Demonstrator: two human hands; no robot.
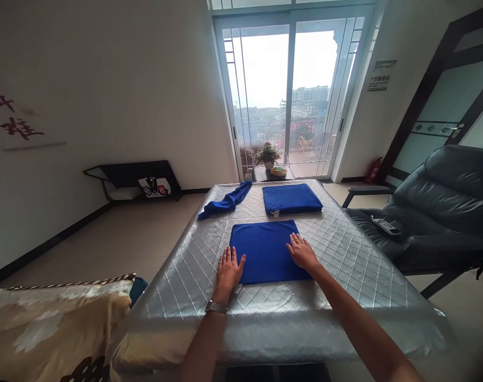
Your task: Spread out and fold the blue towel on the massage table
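Observation:
A flat blue cloth (265,252), folded into a rectangle, lies on the silver quilted table cover (177,276). My left hand (229,270) rests flat at its left edge, fingers stretched out and pointing away from me. On the cloth's right side lies my right hand (301,250), palm down with the fingers extended. Neither hand grips anything. Just beyond is a thicker stack of folded blue cloth (292,199) with a white tag at its front edge. Another blue cloth (227,201) lies crumpled and twisted toward the far left of the table.
A dark leather armchair (440,212) with a remote-like device on its seat stands to the right. Patterned brown bedding (58,329) is at the lower left. Past the table's far edge, a potted plant (268,154) sits on a small stand before the glass sliding door.

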